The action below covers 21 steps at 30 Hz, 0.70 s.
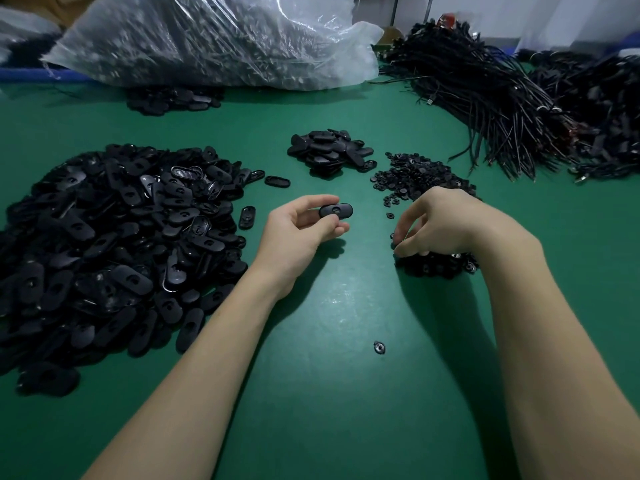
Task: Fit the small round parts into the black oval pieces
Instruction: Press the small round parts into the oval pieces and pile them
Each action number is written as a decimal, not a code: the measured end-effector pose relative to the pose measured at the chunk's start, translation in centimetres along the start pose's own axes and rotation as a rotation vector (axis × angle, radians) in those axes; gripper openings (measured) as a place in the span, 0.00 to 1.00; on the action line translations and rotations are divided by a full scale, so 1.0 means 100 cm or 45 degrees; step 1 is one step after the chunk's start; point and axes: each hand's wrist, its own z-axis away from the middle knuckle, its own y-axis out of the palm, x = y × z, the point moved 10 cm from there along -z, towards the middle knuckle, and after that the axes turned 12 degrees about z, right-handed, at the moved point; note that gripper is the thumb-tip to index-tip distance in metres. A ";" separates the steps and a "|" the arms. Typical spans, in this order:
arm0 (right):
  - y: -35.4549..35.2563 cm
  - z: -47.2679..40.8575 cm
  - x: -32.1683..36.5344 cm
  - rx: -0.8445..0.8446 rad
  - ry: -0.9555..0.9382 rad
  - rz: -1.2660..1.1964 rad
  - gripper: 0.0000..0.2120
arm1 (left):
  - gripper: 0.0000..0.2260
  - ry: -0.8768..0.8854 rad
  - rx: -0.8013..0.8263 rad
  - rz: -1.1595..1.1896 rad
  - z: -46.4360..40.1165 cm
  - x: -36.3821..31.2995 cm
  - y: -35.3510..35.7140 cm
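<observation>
A: Where is the oval piece just now?

B: One black oval piece (pixel 335 211) sits near the centre, pinched lengthwise in the left hand (pixel 300 227). The thumb and fingertips press together on it, and its round hole faces up. It is lifted clear of the green surface (pixel 339 393).

A: And the right hand?

B: The right hand (pixel 438 223) is at three o'clock from the left, fingers curled down into the heap of small round parts (pixel 420 174). The tips touch the parts, but whether that grip has closed on one I cannot tell.

A: The rest of the stock?

B: A large heap of oval pieces (pixel 114 251) fills the nine o'clock side. A smaller pile of oval pieces (pixel 329 152) lies at twelve o'clock from the hands, just beside the round parts. One stray round part (pixel 379 347) lies alone at six o'clock, between the two forearms.

A: Further back?

B: A clear plastic bag (pixel 214 39) of dark parts at eleven o'clock, and bundled black cables (pixel 512 98) at two o'clock.
</observation>
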 end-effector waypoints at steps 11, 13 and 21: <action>-0.011 0.001 0.001 -0.192 -0.155 -0.770 0.07 | 0.11 -0.006 0.017 0.035 0.001 -0.001 0.002; -0.008 0.000 0.008 -0.192 -0.180 -0.880 0.06 | 0.10 -0.007 0.024 0.037 0.002 -0.001 0.003; 0.005 0.001 0.040 -0.076 -0.364 -1.214 0.04 | 0.09 -0.018 0.050 0.075 0.002 -0.002 0.005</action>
